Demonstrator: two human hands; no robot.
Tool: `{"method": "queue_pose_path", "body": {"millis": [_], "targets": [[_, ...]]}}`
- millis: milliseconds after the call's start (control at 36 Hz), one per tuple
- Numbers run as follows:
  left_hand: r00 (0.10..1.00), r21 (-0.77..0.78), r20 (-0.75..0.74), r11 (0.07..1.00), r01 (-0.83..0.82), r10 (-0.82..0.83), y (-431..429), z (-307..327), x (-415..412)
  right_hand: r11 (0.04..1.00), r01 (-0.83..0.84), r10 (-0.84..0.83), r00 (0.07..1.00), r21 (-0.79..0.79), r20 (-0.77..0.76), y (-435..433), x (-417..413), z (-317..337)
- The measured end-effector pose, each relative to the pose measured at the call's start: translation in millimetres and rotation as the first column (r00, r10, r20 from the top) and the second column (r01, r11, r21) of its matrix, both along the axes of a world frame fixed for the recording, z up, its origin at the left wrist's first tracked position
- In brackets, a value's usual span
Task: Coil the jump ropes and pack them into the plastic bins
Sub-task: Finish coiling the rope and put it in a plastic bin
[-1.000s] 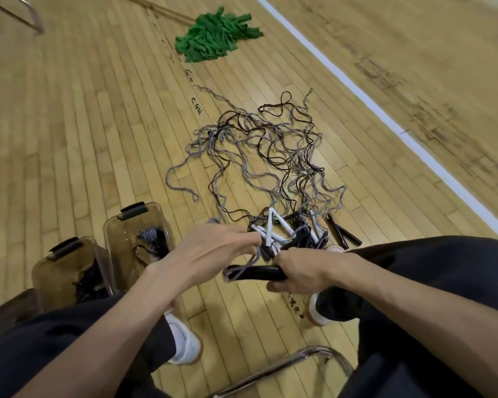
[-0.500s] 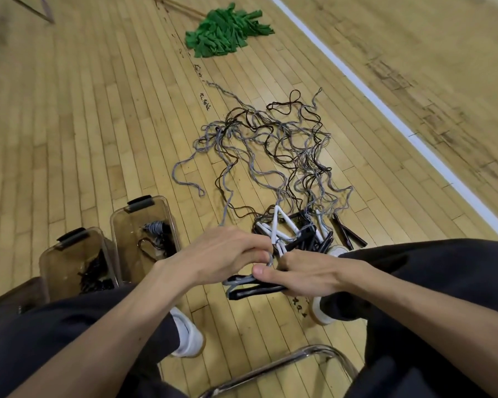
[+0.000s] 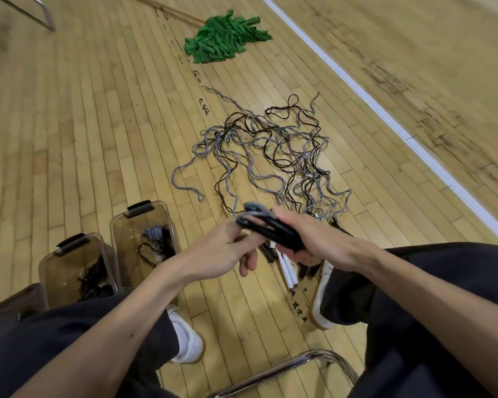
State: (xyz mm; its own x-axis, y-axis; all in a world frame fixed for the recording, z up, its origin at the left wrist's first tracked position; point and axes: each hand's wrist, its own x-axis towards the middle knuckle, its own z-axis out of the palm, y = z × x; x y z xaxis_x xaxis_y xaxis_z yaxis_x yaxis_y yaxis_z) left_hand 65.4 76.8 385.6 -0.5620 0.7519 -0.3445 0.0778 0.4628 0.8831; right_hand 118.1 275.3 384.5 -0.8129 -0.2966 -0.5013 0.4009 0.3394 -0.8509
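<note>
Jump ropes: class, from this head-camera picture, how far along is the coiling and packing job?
Done: a few ropes lie in the nearer bin and the farther bin. In hand: the right hand grips black handles, with the left hand at their tips; no coil shows yet. Left: the tangle of grey and black ropes on the floor, and loose white handles. Most remains.

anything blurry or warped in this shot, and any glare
Head view: the black handles in the right hand are smeared by motion, and so are the left hand fingertips. Head view: the rope pile and green mop look fairly sharp. Head view: the wide lens bows the floorboards and white line. Head view: only a small glint shows, on the chair tube.
</note>
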Motion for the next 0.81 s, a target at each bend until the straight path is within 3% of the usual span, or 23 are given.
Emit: {"method": "queue_pose_path", "body": {"millis": [167, 278, 333, 389, 472, 583, 806], "targets": [[0.999, -0.052, 0.012, 0.998, -0.032, 0.032, 0, -1, 0, 0.985, 0.160, -0.159, 0.987, 0.067, -0.022, 11, -7, 2], [0.977, -0.208, -0.210, 0.978, -0.022, -0.023, -2, -8, 1, 0.964, 0.225, -0.223, 0.974, 0.142, -0.033, 11, -7, -6], [0.900, -0.339, -0.406, 0.941, 0.016, -0.161, -2, -8, 2, 0.950, 0.245, -0.241, 0.969, 0.195, -0.047, 9, -6, -13], [0.761, -0.427, -0.570, 0.903, 0.045, -0.308, -1, -6, 3, 0.932, 0.244, -0.237, 0.970, 0.267, -0.059, 6, -5, -21], [0.589, -0.494, -0.673, 0.865, 0.092, -0.447, 0, -2, 4, 0.897, 0.200, -0.201, 0.979, 0.393, -0.041, 0, -4, -28], [0.407, -0.316, -0.841, 0.935, 0.163, -0.355, -7, -2, -1, 0.828, 0.100, -0.097, 0.995, 0.551, -0.035, -5, -4, -32], [0.412, -0.145, -0.885, 0.969, 0.201, -0.218, -11, -11, -12, 0.773, -0.023, 0.044, 0.999, 0.634, -0.017, -8, -6, -34]]}}
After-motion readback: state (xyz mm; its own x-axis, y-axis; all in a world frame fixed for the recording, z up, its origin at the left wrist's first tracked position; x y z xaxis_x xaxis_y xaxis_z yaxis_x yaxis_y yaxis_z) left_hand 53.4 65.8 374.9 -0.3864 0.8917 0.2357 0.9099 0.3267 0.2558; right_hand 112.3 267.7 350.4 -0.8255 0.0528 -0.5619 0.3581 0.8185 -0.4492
